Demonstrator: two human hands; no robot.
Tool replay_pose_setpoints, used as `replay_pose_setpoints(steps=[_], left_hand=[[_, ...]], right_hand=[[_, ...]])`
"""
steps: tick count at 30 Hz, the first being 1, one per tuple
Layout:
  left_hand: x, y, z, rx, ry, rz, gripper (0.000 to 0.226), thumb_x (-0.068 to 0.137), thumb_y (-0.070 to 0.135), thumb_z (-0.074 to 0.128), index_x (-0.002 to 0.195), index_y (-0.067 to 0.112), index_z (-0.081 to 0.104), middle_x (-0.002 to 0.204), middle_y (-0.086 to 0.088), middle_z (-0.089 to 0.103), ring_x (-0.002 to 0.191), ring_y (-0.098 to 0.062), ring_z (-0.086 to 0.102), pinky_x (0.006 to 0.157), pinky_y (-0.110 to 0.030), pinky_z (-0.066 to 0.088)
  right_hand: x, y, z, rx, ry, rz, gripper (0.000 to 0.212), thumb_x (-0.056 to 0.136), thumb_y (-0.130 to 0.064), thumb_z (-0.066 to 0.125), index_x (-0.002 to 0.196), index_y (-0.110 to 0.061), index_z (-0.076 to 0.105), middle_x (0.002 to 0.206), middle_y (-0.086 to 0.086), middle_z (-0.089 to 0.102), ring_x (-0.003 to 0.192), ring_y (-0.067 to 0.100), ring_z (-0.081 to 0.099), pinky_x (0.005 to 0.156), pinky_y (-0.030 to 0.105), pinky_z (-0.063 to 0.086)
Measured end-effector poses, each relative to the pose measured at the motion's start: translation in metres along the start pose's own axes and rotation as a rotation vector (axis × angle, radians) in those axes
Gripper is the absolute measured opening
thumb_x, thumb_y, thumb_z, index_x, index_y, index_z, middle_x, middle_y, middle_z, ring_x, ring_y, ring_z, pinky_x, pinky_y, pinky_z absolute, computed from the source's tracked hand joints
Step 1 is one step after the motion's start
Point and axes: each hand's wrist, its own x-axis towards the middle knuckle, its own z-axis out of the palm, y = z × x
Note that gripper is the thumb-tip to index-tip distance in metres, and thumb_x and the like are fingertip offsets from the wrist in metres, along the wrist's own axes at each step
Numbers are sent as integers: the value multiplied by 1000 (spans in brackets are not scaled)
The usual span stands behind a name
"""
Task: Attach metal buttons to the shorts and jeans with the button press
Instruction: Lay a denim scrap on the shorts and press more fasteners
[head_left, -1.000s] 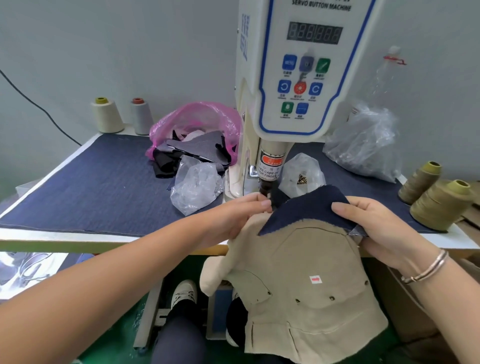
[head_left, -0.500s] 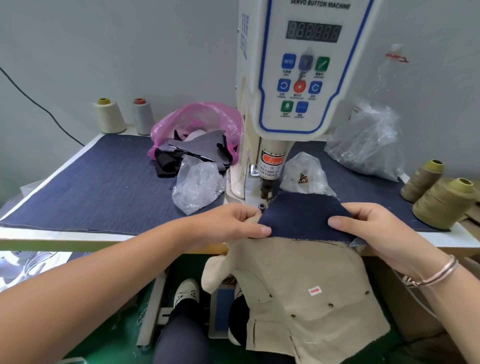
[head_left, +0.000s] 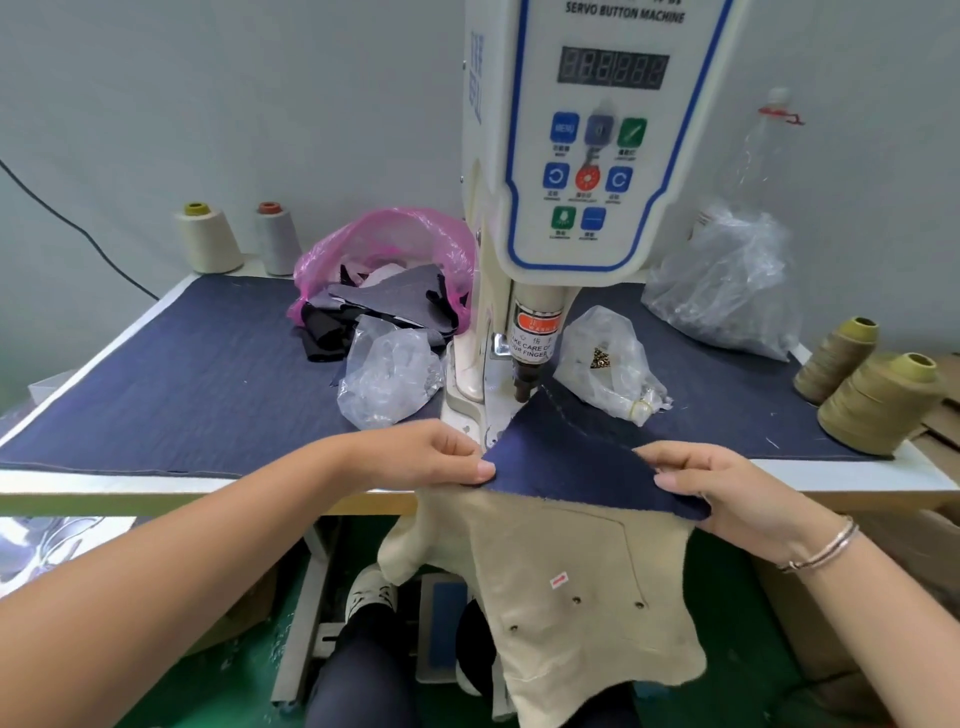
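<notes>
Both grips, left hand and right hand, pinched on navy denim piece.

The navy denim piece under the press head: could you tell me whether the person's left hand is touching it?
Touching. The head view shows the left hand pinching the near-left edge of the navy denim piece, thumb pressed on top.

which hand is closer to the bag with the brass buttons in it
Right. The right hand sits just below the button bag; the left hand is across the press, further left.
</notes>
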Motion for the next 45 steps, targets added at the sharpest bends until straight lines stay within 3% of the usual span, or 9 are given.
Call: replay_pose_setpoints(steps=[3,7,11,14,16,19,23,30,45], left_hand=[[-3,0,11,-27,-42,49,36,94,35,58,63,24,43,65,10,33,58,-6,28,54,-17,26],[-8,13,7,5,-31,110,37,92,35,58,68,11,43,65,5,29,60,-11,23,54,-21,20],[-4,39,3,92,-121,147,40,93,29,60,68,3,42,65,-2,28,62,-17,24,56,-25,20],[6,62,0,248,-164,121,36,93,30,62,67,10,47,63,5,35,60,-12,31,58,-23,26],[8,70,-8,325,-152,82,31,94,29,62,75,6,54,66,5,41,63,-9,37,62,-22,31],[1,61,-28,339,-113,7,33,95,30,61,69,13,50,59,12,39,53,-4,35,53,-11,31],[-4,28,-27,153,-65,-24,36,96,32,59,66,14,48,68,4,39,66,-10,36,63,-21,30],[27,7,-10,46,371,-31,27,87,28,71,73,7,64,67,1,47,63,-12,38,54,-20,28],[47,-2,-27,-8,171,28,26,98,27,56,75,14,56,62,13,47,52,0,39,51,-9,32]], right_hand=[[-16,7,-7,3,-13,-50,43,81,-10,59,120,-28,61,106,20,65,99,33,65,75,34,56],[-31,4,-8,-82,-31,-86,29,76,-10,58,93,-24,76,93,2,70,85,13,67,69,22,53],[-27,-17,4,-525,-213,17,33,82,-30,70,113,-36,64,102,22,61,92,24,60,90,30,47],[-9,-27,18,-579,-194,87,42,80,-46,69,118,-44,52,83,-4,71,80,6,66,72,14,46],[-2,-28,20,-603,-237,88,45,87,-31,65,126,-36,44,72,-8,69,66,0,62,63,11,44],[-2,-24,8,-404,-226,3,52,88,-13,63,134,-29,42,87,2,70,76,12,66,68,19,49],[2,-2,-4,10,-179,-106,56,83,-13,65,131,-36,49,114,24,65,101,36,65,78,36,55],[15,17,0,67,61,-117,30,81,-11,53,99,-16,77,107,12,71,93,22,70,68,27,56],[42,29,-17,176,261,-233,37,93,-1,43,92,-16,77,96,5,74,82,12,70,60,22,55]])
